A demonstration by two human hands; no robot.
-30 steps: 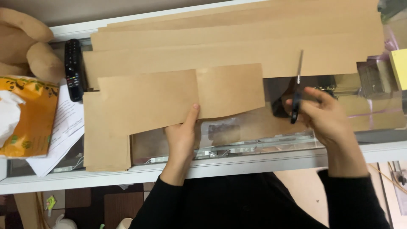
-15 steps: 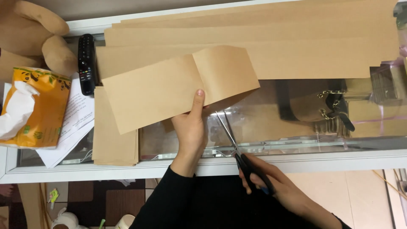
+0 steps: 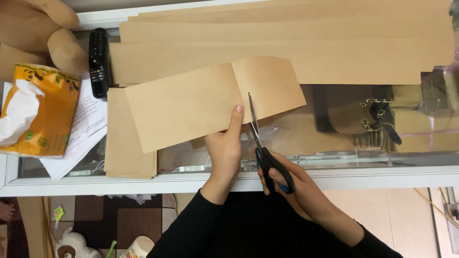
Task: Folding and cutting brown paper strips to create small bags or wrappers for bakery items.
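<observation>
**Scissors cutting brown paper at a glass-topped bench**

A glass-topped bench (image 3: 334, 179) with a white frame fills the view; tiled floor (image 3: 406, 210) shows below it. Long brown paper strips (image 3: 287, 52) cover the far side. At left lie an orange tissue pack (image 3: 40, 112), printed sheets (image 3: 88, 119) and a black remote (image 3: 98, 62). The left hand (image 3: 224, 153) pinches a folded brown paper sheet (image 3: 191, 102), fingers clamped on its near edge. The right hand (image 3: 291, 191) grips black-handled scissors (image 3: 260, 143), blades meeting that edge.
</observation>
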